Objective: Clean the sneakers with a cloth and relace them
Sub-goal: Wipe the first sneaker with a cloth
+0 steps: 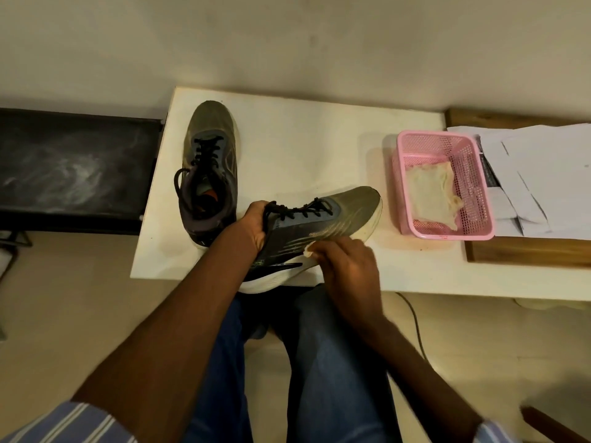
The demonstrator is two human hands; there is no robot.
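Here the left hand point(254, 223) grips the collar of the held sneaker point(319, 225), which lies on its side, heel over the table's point(303, 148) near edge and toe aimed toward two o'clock. The right hand point(347, 266) has its fingers curled round a small cloth point(309, 251), pressing it to the shoe's side just above the white midsole. At eleven o'clock the second sneaker point(209, 167) stands upright, laced — toe pointing away. At three o'clock a pink basket point(444, 187) holds another folded cloth point(431, 195), with papers point(540, 174) just beside it.

Sneakers point(323, 219) olive w/ blk laces; basket point(444, 231) pink; sleeves point(64, 423) blue-striped.
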